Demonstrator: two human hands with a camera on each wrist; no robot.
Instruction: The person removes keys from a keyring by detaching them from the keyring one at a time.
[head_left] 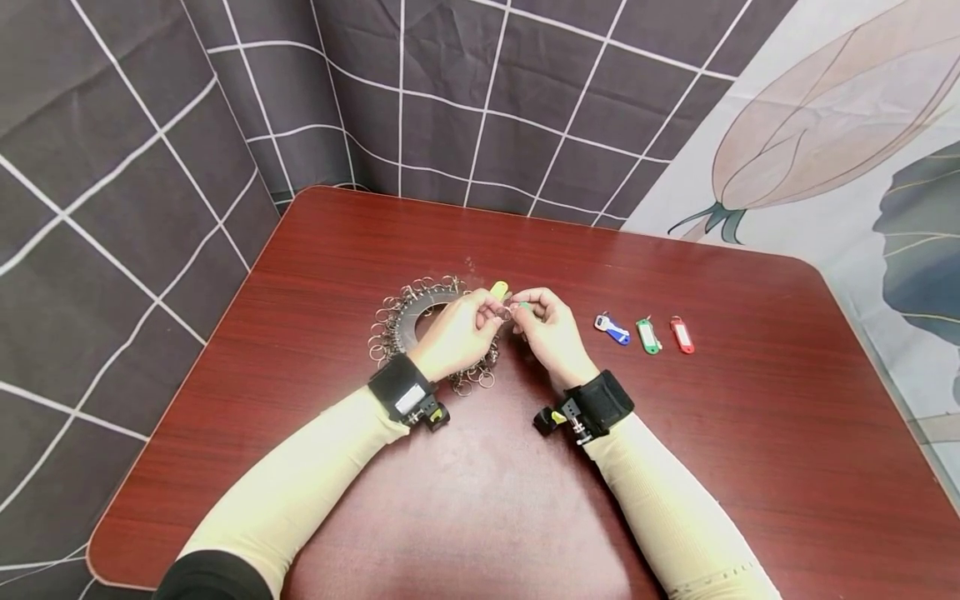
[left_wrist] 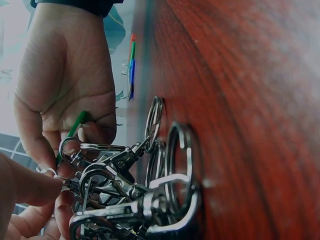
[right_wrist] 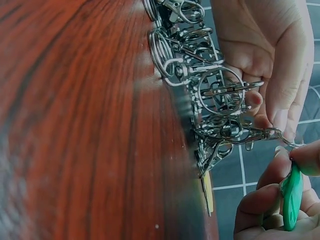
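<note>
Green tag (right_wrist: 291,197) perhaps half-hidden by right hand (head_left: 551,333)

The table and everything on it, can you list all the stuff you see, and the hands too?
Table: one, reddish-brown wood, in front of the cloths.
Ring disc with key rings: one, grey metal, many silver rings and clasps round its edge, table middle, under the left hand.
Key tags lying loose: three, blue, green, red, in a row right of the hands.
Yellow tag: one, by the disc.
Green tag: one, held in the right hand.
Checked cloth: dark grey, white lines, behind.
Flower cloth: pale, right.
Left hand: pinches a small ring.
Right hand: fingers curled round the green tag.
</note>
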